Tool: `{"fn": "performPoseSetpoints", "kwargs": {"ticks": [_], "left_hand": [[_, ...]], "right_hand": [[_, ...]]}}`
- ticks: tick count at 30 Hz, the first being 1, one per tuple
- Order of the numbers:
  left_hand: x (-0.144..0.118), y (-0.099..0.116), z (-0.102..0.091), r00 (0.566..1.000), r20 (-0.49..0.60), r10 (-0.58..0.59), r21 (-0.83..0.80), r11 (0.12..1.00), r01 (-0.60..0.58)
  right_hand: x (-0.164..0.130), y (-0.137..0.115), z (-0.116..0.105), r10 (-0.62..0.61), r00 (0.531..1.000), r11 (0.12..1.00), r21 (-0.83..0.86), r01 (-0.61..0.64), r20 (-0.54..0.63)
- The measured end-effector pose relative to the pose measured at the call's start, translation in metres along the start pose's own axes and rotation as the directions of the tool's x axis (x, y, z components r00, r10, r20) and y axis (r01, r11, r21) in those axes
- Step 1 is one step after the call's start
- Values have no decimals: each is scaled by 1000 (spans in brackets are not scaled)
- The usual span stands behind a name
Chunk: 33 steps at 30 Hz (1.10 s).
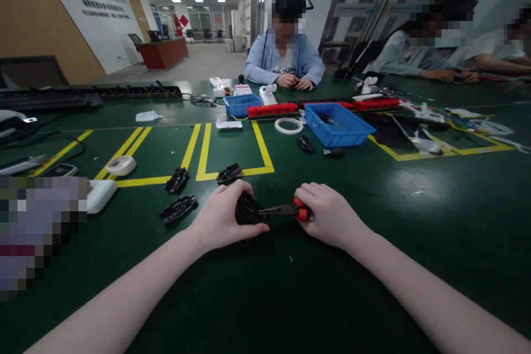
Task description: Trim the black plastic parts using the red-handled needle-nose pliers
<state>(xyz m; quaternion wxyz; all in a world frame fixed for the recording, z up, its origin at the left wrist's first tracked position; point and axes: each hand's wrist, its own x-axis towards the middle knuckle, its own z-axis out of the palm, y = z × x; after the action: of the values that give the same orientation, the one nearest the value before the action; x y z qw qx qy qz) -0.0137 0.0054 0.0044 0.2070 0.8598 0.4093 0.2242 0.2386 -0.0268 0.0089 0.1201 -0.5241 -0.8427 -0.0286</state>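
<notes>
My left hand (pixel 224 213) is closed around a black plastic part (pixel 249 210), thumb below and fingers over the top. In my right hand (pixel 326 213) are needle-nose pliers (pixel 282 210) with red handles, pointing left. Their jaw tips touch the right end of the black part; what lies between the jaws is too small to make out. Close to my left hand several similar black pieces lie on the green table: one piece (pixel 229 173) just beyond the fingers, another piece (pixel 178 209) to the left, and a third piece (pixel 177 180) behind that.
Farther back stand a blue bin (pixel 338 135) and a smaller blue bin (pixel 238 105), near red strips (pixel 271 110) and a white ring (pixel 289 126). A tape roll (pixel 121 165) and a white case (pixel 100 196) lie left. A person (pixel 285 55) sits opposite.
</notes>
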Motion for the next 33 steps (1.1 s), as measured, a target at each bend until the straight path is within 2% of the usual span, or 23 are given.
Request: {"fn": "performPoseSetpoints", "kwargs": {"ticks": [8, 15, 26, 33], "left_hand": [[1, -3, -1, 989, 20, 144, -26, 989, -144], [1, -5, 2, 989, 47, 140, 52, 988, -142], [1, 0, -4, 979, 162, 124, 11, 992, -128], [0, 0, -4, 981, 148, 125, 38, 991, -132]], "right_hand": [[-1, -1, -1, 28, 999, 1000, 6, -28, 25], [-2, -3, -4, 54, 997, 998, 14, -55, 48], [-1, -3, -3, 62, 995, 996, 55, -66, 75], [-1, -4, -4, 71, 994, 995, 62, -75, 78]]}}
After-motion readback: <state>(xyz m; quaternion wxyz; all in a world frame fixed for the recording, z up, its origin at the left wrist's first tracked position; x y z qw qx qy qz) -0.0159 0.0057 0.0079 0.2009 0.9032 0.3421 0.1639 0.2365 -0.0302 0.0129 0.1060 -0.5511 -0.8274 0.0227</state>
